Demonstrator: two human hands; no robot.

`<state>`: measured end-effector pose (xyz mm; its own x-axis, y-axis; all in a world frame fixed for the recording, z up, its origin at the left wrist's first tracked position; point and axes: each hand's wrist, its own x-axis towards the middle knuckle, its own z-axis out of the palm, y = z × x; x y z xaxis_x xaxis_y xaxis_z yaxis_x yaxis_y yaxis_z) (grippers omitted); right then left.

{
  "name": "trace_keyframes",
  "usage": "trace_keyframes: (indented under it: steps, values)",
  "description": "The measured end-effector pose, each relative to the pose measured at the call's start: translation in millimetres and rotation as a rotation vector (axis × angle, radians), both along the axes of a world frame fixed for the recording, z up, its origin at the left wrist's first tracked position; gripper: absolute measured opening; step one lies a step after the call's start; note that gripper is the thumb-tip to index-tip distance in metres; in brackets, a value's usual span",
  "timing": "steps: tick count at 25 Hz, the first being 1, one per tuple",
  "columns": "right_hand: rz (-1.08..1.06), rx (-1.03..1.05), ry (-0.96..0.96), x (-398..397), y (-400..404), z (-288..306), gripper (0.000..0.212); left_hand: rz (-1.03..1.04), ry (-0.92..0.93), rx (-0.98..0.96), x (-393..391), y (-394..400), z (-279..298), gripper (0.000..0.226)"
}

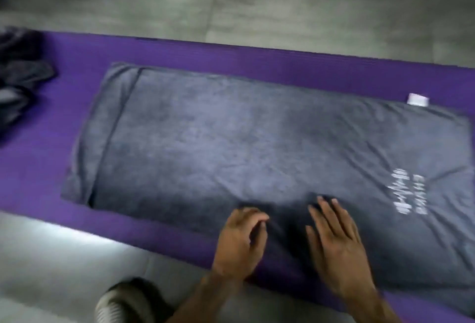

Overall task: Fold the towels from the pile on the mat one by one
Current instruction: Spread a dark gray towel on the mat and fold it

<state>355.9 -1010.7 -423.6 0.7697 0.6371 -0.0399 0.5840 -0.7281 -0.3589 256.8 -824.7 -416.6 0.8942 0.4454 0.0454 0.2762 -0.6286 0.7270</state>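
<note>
A grey towel (231, 142) lies spread flat along a purple mat (231, 63), which stretches across a grey tiled floor (282, 1). The towel appears to be doubled over: at its left end a narrower strip of a lower layer shows beyond a dark seam line. White printed lettering (406, 191) sits near the towel's right end, and a small white label (418, 100) sticks out from its far edge just above that end, lying on the mat. At the left edge of the view, well apart from the spread towel, a rumpled pile of dark towels (18, 78) rests on the mat. Both of the person's hands are at the towel's near edge, close to its middle. The left hand (241, 240) has its fingers curled with the thumb drawn in toward them over the cloth; motion blur makes it hard to tell whether it is actually pinching the fabric or only resting there. The right hand (336, 243) lies palm down on the towel with its fingers straight and slightly spread, gripping nothing. The cloth between the two hands is darkened by their shadow. At the bottom of the view, on the floor near the mat's near edge, part of a grey shoe (128, 302) is visible.
</note>
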Motion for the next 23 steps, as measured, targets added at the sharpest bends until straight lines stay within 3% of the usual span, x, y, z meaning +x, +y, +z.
trace_keyframes:
  steps: [3, 7, 10, 12, 14, 16, 18, 19, 21, 23]
  values:
    - [0.291, 0.039, 0.025, -9.9, 110.5, -2.0, 0.053, 0.339, 0.069, 0.126, -32.3, 103.3, -0.5, 0.029]
    - [0.655, 0.039, -0.054, -22.2, 224.4, -10.2, 0.047, 0.643, 0.247, 0.282, -100.2, 239.2, 8.5, 0.052]
    - [0.780, -0.002, -0.139, -28.0, 284.1, -18.3, 0.050, 0.844, 0.412, 0.208, -137.3, 315.9, 8.0, 0.054]
    - [0.823, -0.041, -0.184, -27.3, 305.9, -21.0, 0.049, 0.826, 0.501, 0.164, -153.7, 345.4, 3.0, 0.053]
    - [0.846, -0.051, -0.208, -23.6, 319.0, -24.0, 0.041, 0.790, 0.438, 0.026, -163.4, 365.8, -0.6, 0.047]
    - [0.842, -0.043, -0.183, -19.9, 324.9, -22.0, 0.039, 0.884, 0.335, -0.282, -158.5, 375.6, 4.1, 0.034]
    - [0.839, -0.029, -0.140, -15.8, 327.0, -19.9, 0.038, 0.972, 0.260, -0.421, -145.5, 375.3, 10.6, 0.016]
    - [0.847, -0.010, -0.111, -13.5, 328.0, -17.3, 0.036, 1.006, 0.225, -0.407, -137.2, 370.1, 15.7, 0.013]
    - [0.767, 0.108, 0.067, -9.5, 331.9, -12.6, 0.032, 0.974, 0.191, -0.200, -121.0, 346.6, 28.6, 0.016]
    - [0.432, 0.321, 0.506, -0.4, 342.8, -2.2, 0.025, 0.752, 0.202, 0.114, -103.7, 307.1, 36.0, 0.017]
